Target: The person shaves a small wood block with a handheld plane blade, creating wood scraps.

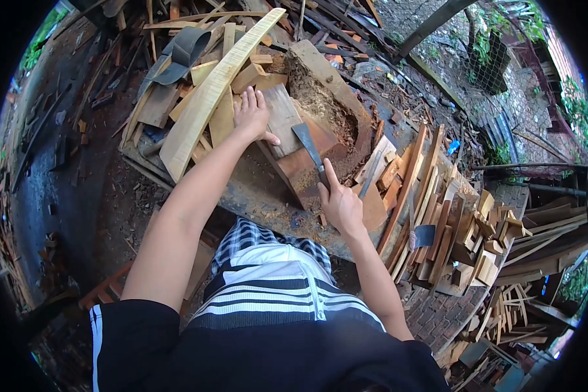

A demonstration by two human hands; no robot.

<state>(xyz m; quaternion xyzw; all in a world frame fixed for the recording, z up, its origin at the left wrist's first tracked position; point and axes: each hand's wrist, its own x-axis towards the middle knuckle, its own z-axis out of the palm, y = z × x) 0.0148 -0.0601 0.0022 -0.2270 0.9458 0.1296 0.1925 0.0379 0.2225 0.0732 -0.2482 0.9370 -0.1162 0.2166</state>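
My left hand lies with its fingers spread at the left edge of a flat greyish wood piece, its thumb on the wood. That piece rests on a reddish-brown wood block. In my right hand is the handle of a dark flat-bladed tool, with the index finger stretched along it. The blade's wide end touches or hovers just over the right edge of the greyish piece; which one cannot be made out. Behind the block sits a large hollowed piece of wood strewn with shavings.
A long curved pale board slants past my left forearm. Beyond it are offcuts and a grey curved strap-like piece. Wood sticks and a second blade lie to the right, beside stacked small blocks.
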